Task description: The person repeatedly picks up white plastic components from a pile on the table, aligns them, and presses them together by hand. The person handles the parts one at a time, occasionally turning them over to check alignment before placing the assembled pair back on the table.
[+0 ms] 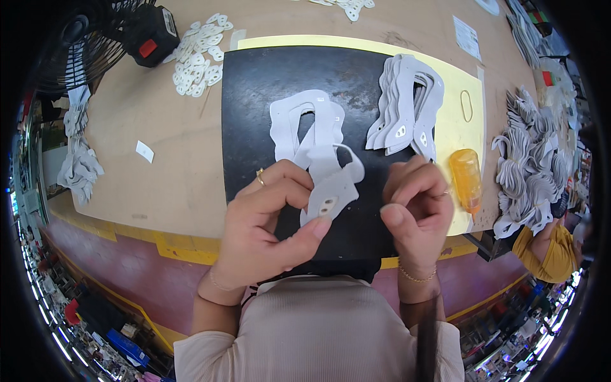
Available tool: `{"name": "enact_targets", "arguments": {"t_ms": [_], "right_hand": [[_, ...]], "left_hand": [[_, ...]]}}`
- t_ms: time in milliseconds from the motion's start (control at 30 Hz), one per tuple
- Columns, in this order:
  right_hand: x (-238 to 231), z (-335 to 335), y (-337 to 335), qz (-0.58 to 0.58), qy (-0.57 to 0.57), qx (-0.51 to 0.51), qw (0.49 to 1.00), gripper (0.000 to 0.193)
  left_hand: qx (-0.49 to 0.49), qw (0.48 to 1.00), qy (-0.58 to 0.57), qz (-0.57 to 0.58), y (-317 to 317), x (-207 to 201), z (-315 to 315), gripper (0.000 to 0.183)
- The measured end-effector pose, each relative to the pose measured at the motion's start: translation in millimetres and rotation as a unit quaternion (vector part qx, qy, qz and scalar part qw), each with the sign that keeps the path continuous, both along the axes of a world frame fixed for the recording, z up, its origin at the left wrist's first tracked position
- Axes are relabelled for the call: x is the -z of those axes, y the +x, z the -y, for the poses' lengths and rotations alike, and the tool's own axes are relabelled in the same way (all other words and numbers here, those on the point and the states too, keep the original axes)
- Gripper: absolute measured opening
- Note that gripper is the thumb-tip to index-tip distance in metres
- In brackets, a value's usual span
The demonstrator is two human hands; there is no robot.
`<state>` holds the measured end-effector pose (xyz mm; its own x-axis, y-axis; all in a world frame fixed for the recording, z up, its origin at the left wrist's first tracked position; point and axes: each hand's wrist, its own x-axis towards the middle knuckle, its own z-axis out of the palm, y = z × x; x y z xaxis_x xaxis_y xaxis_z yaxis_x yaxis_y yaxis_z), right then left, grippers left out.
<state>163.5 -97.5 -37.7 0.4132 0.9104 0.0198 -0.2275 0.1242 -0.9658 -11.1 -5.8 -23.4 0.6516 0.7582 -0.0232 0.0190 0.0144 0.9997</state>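
My left hand (258, 213) pinches a light grey, curved fabric shoe piece (332, 188) between thumb and fingers. A small white tab with dark holes sits on its near end, and its far part curls over. Just to the right, my right hand (420, 207) is raised with curled fingers, slightly blurred; whatever it may hold is hidden. Beyond the held piece, similar grey pieces (289, 108) lie loosely stacked on a black mat (251, 73). A thicker fanned stack of grey pieces (389, 99), some with white tabs, rests at the mat's far right.
A yellow squeeze bottle (466, 178) and a rubber band (466, 106) lie on the yellow sheet (449, 184). Several white tabs (197, 60) are heaped far left, near a black box (151, 38) and fan (76, 32). Grey bundles (525, 165) lie right, near another person's yellow sleeve (547, 258).
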Motion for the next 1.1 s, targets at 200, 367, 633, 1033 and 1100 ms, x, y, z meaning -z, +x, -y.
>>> {"name": "enact_targets", "arguments": {"t_ms": [200, 367, 633, 1033, 1100], "right_hand": [[-24, -20, 17, 0.240, -0.010, -0.168, 0.956, 0.027], [-17, -16, 15, 0.139, -0.037, -0.169, 0.975, 0.023], [-11, -14, -2, 0.029, -0.067, -0.132, 0.989, 0.018], [-14, -14, -6, 0.066, -0.073, -0.092, 0.991, 0.013], [-13, -13, -7, 0.057, -0.077, -0.088, 0.992, 0.013]], "left_hand": [[0.082, 0.995, 0.019, -0.061, -2, -16, -9, 0.015], [-0.023, 0.999, 0.022, -0.034, -3, -14, -6, 0.012], [-0.053, 0.998, 0.007, 0.028, 4, -6, 1, 0.012], [-0.043, 0.995, 0.091, -0.005, 5, -6, 6, 0.015], [-0.045, 0.991, 0.124, -0.008, 5, -4, 6, 0.016]]}}
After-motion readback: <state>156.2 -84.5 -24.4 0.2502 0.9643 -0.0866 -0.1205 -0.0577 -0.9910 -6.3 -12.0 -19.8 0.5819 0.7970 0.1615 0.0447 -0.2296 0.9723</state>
